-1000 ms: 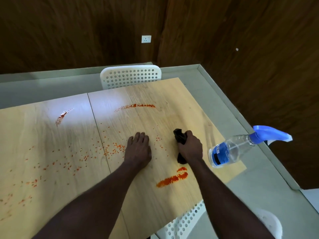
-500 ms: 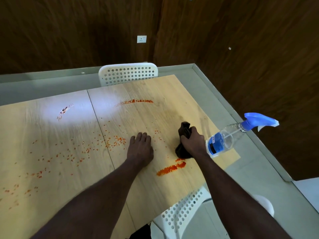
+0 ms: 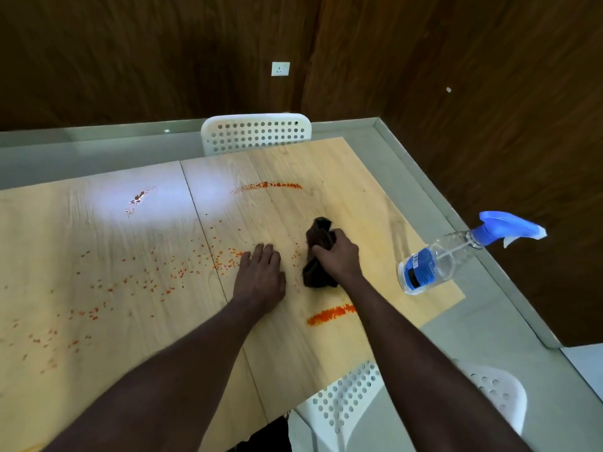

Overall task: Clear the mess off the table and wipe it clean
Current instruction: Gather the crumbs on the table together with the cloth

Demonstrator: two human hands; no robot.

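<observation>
Dark cloth (image 3: 318, 256) sits bunched on the wooden table (image 3: 375, 197), centre of frame, grasped by the right hand (image 3: 336, 259), fingers curled tightly over its middle. Orange crumbs (image 3: 169, 275) are scattered left of centre. One orange streak (image 3: 329, 314) lies just below the cloth, another streak (image 3: 270, 185) above it toward the far edge. Bare wood runs right of the cloth to the spray bottle (image 3: 437, 262), which stands near the table's right edge.

Left hand (image 3: 261, 275) lies flat, palm down, fingers straight, released, just left of the cloth and apart from it.

A white perforated chair (image 3: 256, 133) stands at the far edge, a second chair (image 3: 342, 406) at the near edge. The right forearm hides the lower streak's right end. The table's left end is cut off by the frame.
</observation>
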